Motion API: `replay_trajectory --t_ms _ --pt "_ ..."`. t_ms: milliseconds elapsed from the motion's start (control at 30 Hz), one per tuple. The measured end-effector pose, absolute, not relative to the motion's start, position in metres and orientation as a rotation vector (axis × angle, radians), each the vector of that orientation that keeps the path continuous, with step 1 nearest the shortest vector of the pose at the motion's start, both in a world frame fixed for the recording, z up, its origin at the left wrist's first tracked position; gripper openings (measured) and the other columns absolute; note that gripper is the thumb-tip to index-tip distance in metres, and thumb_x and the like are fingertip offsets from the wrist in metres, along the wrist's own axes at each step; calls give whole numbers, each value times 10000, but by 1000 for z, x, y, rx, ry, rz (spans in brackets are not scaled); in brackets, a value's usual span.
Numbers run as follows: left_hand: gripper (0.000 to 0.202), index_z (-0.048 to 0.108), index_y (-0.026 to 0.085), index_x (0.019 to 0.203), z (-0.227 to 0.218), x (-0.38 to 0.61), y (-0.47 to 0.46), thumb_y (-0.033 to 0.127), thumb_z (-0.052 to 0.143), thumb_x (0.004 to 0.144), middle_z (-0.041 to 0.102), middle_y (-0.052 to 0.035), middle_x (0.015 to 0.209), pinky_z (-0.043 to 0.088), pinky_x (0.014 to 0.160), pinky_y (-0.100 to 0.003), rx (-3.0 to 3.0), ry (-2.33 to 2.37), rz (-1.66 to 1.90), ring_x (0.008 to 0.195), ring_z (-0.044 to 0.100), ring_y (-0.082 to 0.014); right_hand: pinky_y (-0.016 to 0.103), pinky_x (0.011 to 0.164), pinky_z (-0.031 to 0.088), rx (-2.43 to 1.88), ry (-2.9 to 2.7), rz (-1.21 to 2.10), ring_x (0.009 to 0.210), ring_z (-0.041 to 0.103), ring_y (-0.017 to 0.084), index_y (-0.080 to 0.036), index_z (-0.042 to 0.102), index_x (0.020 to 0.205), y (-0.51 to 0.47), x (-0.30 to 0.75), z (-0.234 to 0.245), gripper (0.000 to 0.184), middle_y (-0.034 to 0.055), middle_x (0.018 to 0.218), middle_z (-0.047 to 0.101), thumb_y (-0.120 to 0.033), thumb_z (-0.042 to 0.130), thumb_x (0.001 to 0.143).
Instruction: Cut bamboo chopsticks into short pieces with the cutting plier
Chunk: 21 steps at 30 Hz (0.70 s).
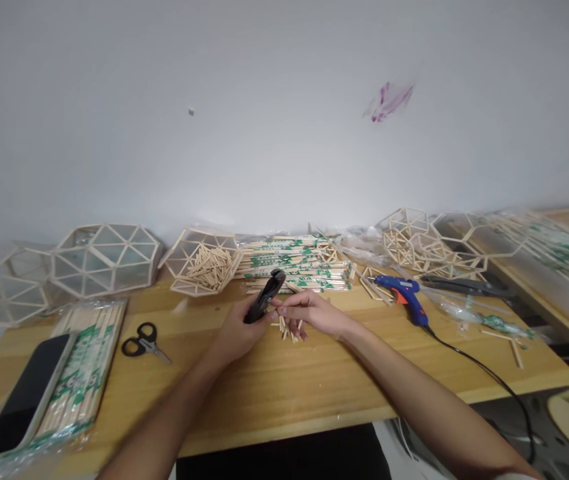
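Observation:
My left hand (237,330) is closed around a black hand-held cutter (265,297), tilted with its black end pointing up and away. Close beside it, my right hand (314,313) has its thumb and fingers pinched together at the cutter's lower end. It seems to hold a thin wooden stick, mostly hidden by the fingers. Below the two hands, several short cut stick pieces (287,331) lie loose on the wooden table (284,393). Behind them are wrapped chopsticks (294,263) in clear packaging with green print.
A stick-framed bowl (177,261) holds short pieces (211,268). Left are framed containers (107,260), scissors (145,343), a phone (27,393) and a chopstick pack (87,360). Right are a blue glue gun (407,293), its trailing cord (484,370), and stick frames (429,247).

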State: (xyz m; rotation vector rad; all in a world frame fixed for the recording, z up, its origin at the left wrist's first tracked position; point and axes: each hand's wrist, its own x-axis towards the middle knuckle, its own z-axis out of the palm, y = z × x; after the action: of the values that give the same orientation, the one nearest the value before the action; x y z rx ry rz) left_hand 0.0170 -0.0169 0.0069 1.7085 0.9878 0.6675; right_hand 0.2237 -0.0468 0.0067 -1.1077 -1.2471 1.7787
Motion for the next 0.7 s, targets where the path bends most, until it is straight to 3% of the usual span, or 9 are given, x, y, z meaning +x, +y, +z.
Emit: replay_trajectory --t_ms 500,700 --pt "266 725 155 946 7 17 -17 395 661 850 668 2 735 430 645 -242 1771 1015 616 673 576 -141 221 429 449 -1103 -1223 1834 452 573 107 -113 785 801 -46 225 0 496 13 568 666 -607 790 765" --pt "244 722 148 965 4 15 -16 352 647 852 639 11 735 404 643 -235 1762 992 631 673 543 -131 187 361 354 -1086 -1163 1837 380 503 62 -105 752 762 -46 221 -5 501 -16 546 633 -596 840 717"
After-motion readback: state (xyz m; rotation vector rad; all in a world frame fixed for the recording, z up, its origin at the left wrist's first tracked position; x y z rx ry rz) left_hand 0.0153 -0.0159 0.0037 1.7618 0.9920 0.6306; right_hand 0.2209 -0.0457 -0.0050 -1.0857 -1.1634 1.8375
